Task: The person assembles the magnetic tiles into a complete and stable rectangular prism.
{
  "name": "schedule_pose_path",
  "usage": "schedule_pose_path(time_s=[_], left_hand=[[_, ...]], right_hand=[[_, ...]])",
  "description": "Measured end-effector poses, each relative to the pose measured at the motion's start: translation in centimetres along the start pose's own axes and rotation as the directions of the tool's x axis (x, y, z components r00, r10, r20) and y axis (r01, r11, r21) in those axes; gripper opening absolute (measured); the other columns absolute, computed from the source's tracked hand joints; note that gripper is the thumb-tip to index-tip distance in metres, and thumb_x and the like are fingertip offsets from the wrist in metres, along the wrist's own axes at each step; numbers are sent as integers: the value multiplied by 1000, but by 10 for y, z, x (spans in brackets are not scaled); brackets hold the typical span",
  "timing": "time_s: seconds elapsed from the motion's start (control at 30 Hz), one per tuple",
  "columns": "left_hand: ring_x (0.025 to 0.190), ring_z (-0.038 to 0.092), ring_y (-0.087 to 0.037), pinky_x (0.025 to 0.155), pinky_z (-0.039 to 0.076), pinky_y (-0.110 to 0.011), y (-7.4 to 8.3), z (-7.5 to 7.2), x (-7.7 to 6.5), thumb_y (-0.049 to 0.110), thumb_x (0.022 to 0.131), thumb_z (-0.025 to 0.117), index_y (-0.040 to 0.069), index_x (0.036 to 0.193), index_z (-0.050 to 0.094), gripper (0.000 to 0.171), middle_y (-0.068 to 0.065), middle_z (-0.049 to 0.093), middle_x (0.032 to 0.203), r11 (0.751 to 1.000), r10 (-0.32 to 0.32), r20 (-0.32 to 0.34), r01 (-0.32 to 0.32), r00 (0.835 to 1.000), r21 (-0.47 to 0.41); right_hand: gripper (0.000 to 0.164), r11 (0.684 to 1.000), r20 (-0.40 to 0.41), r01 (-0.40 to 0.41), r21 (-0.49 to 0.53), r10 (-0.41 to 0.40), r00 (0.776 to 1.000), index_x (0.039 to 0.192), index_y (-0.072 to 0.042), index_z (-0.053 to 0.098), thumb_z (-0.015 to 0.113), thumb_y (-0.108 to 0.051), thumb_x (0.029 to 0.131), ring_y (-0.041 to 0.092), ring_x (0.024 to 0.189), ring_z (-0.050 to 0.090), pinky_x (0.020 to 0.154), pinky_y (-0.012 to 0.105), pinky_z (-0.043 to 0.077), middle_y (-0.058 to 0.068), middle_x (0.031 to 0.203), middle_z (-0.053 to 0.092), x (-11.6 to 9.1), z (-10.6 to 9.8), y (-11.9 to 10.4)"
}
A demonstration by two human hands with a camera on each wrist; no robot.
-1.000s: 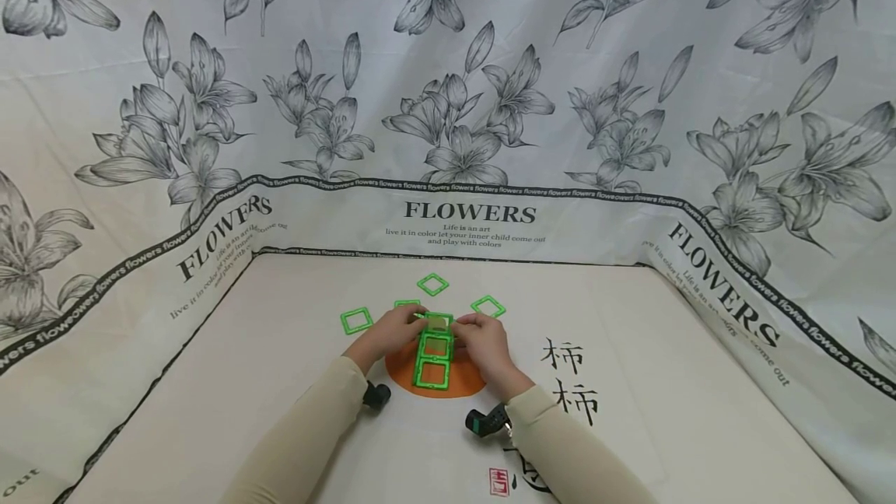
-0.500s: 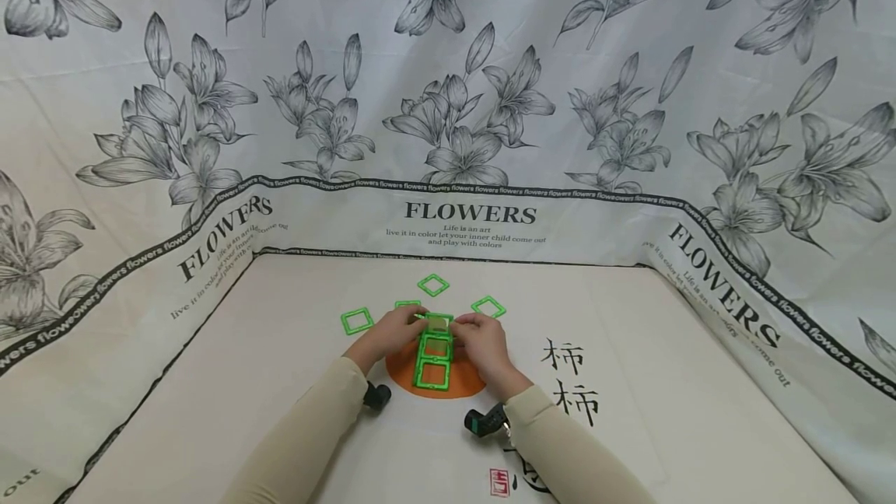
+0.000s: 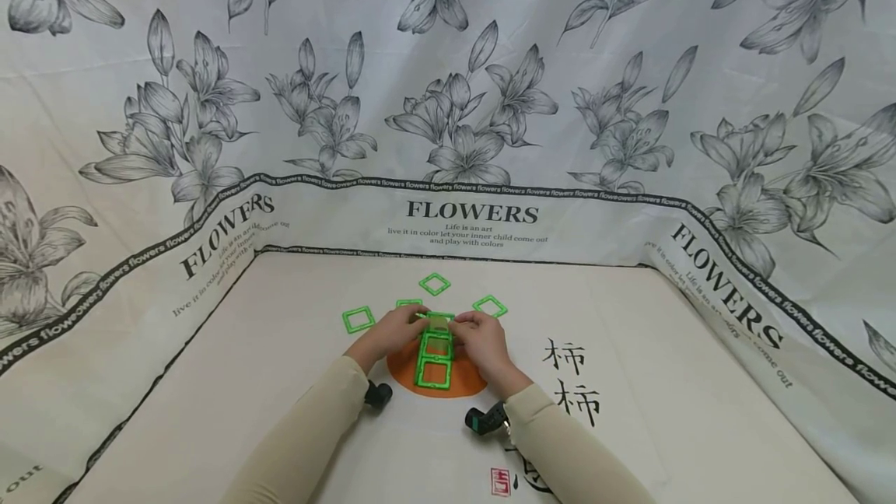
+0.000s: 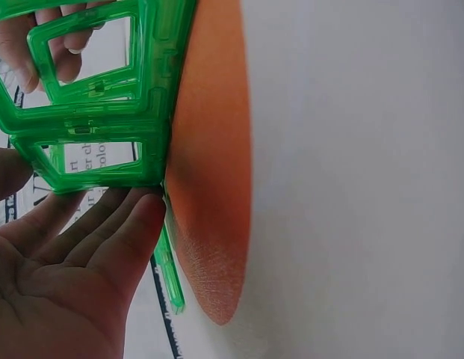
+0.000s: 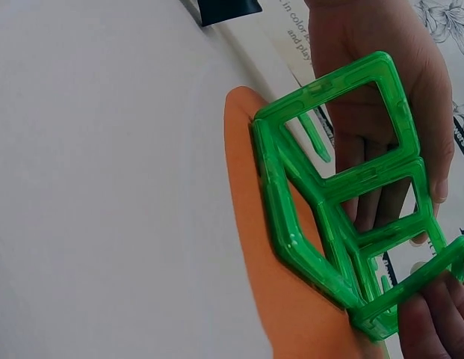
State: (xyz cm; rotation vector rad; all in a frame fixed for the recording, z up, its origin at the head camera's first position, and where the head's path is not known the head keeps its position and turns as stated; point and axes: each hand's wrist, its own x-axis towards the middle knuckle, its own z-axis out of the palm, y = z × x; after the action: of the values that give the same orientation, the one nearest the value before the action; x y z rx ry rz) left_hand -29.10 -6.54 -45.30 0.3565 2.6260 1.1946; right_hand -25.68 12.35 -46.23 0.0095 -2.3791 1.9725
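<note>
A structure of green magnetic tiles, square open frames joined at their edges, stands on an orange circle on the table. At its left side, the left hand holds the far part; the left wrist view shows its fingertips against a tile's outer face, thumb over the edge. From the right, the right hand pinches a tile's edge between thumb and fingers. The frames stand upright around an open space in the right wrist view. Some far fingertips are hidden behind the tiles.
Loose green square tiles lie beyond the hands: one at left, one at the back, one at right, and one partly covered by the left hand. A flower-printed curtain borders the table. Black wrist devices hang under the wrists.
</note>
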Motion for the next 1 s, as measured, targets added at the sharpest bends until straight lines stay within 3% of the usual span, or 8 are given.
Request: schedule_pose_path(time_s=[0.77,1.0], left_hand=[[130,50,-28,107,41,-50,-2,0,2,45,99,48,18,137,54,47,-9,55,139,1000,-3,-7,3,1000,4],[128,52,-28,106,43,-50,-2,1,0,42,99,48,16,137,53,46,-10,56,137,1000,6,-3,-6,1000,-10]], right_hand=[[26,999,42,-11,-45,13,999,108,-1,61,66,-21,91,23,74,70,69,36,59,15,92,73,-2,-5,-7],[26,982,64,-19,-190,31,997,108,-7,66,63,-27,93,22,80,71,72,34,58,10,98,72,4,-16,-11]])
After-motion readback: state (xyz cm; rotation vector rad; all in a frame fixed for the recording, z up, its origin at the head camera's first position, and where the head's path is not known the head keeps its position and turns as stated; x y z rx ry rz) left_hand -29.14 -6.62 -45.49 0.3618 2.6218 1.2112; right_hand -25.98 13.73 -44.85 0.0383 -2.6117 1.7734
